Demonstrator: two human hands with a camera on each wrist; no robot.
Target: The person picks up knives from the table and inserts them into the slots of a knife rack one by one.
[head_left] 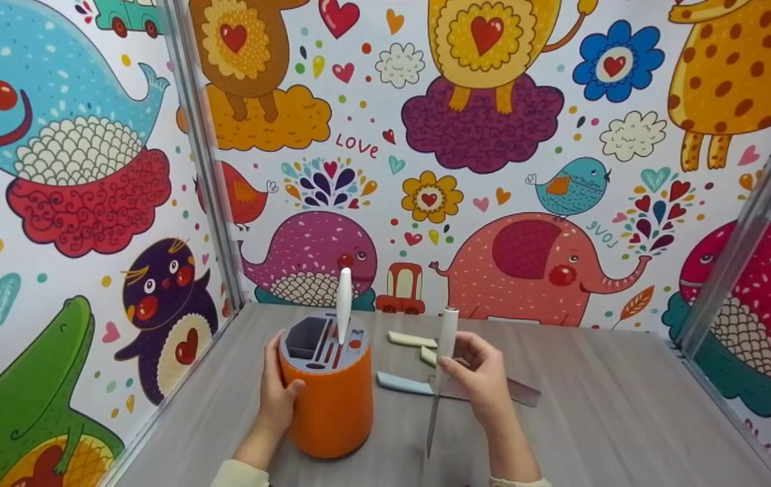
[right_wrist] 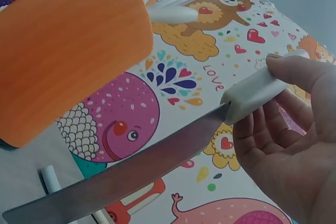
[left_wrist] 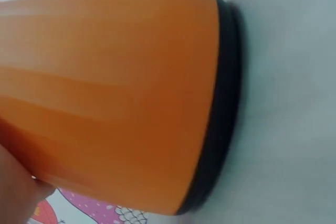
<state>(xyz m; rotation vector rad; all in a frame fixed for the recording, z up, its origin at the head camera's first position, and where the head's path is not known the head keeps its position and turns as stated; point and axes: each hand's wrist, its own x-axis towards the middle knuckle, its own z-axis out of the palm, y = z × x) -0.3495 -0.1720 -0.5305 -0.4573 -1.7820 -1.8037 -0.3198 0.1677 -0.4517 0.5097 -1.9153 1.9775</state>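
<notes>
An orange knife block (head_left: 331, 412) with a grey slotted top stands upright on the table. My left hand (head_left: 278, 389) grips its side, thumb at the front. One white handle (head_left: 344, 297) sticks up from a slot in it. Right of the block, my right hand (head_left: 483, 372) holds a kitchen knife by its white handle (head_left: 448, 331). Its long blade (right_wrist: 126, 163) points down, apart from the block. In the right wrist view, thumb and fingers pinch that handle. The left wrist view shows the block's dark base (left_wrist: 223, 103) and little of the hand.
Behind the right hand, a light-blue-handled knife (head_left: 404, 383) and pale green handles (head_left: 412, 338) lie on the grey wood-grain table (head_left: 602, 419). A broad blade (head_left: 524, 393) shows beyond the right wrist. Cartoon-printed walls (head_left: 372, 182) enclose the table at the back and sides.
</notes>
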